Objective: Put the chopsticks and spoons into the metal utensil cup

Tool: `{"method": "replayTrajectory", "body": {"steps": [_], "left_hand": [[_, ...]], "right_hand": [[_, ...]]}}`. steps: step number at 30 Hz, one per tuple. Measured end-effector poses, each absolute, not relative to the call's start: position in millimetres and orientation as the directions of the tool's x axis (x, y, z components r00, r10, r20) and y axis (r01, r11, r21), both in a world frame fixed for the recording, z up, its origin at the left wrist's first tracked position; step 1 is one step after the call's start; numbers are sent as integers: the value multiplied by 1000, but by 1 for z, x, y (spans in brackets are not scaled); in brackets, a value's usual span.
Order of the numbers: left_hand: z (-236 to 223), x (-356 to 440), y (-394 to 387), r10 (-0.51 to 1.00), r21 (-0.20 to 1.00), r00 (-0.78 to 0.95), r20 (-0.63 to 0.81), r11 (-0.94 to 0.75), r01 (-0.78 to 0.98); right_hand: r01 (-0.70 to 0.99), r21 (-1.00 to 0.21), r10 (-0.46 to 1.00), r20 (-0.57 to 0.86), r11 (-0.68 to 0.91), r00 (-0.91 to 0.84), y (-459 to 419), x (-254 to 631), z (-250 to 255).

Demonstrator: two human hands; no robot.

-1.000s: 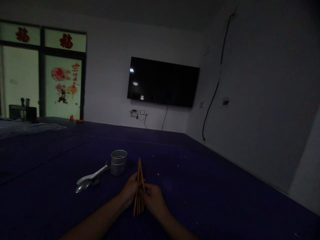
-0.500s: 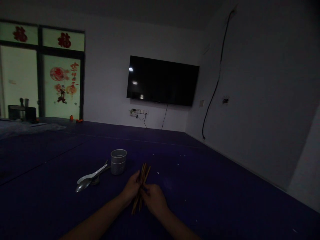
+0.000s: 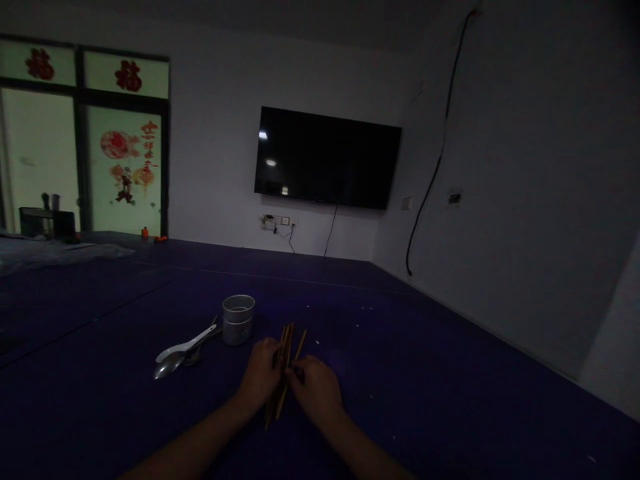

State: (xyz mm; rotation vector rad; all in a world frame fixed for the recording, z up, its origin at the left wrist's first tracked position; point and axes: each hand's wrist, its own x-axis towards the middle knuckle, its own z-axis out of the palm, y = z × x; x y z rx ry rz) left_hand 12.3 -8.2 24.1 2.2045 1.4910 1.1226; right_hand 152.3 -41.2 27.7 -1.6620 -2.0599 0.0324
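Several brown chopsticks [image 3: 287,337] form a loose bundle at the lower middle of the head view. My left hand [image 3: 262,372] is closed around the left side of the bundle. From the right, my right hand [image 3: 316,388] pinches a chopstick [image 3: 301,344] that leans away from the others at its top. Left of my hands stands a grey metal cup [image 3: 238,321], upright. Beside it lie a white spoon [image 3: 186,345] and a shiny metal spoon [image 3: 169,365], with another dark utensil [image 3: 193,358] partly hidden under them.
The purple surface [image 3: 430,373] carries small white scraps. Clear plastic sheeting [image 3: 60,253] and a dark box [image 3: 47,223] lie at the far left, with small orange things [image 3: 145,233] nearby. A television [image 3: 327,160] hangs on the back wall; a black cable [image 3: 433,173] runs down the right wall.
My right hand has shifted slightly right, and one chopstick now stands apart from the bundle at its top. My left hand has turned a little more over the bundle.
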Motion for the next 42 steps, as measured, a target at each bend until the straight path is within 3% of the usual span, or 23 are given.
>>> {"method": "replayTrajectory", "body": {"steps": [4, 8, 16, 26, 42], "left_hand": [[39, 9, -19, 874, 342, 229, 428, -392, 854], [40, 8, -21, 898, 260, 256, 357, -359, 896], [32, 12, -15, 916, 301, 279, 289, -364, 881], [24, 12, -10, 901, 390, 302, 310, -411, 824], [24, 8, -8, 895, 434, 338, 291, -438, 787]], "right_hand": [[889, -336, 908, 383, 310, -172, -38, 156, 24], [851, -373, 895, 388, 371, -220, -36, 158, 21], [816, -381, 879, 378, 435, -292, -33, 160, 17], [801, -355, 862, 358, 482, -359, -33, 164, 15], [768, -310, 821, 329, 560, -466, -34, 163, 23]]}}
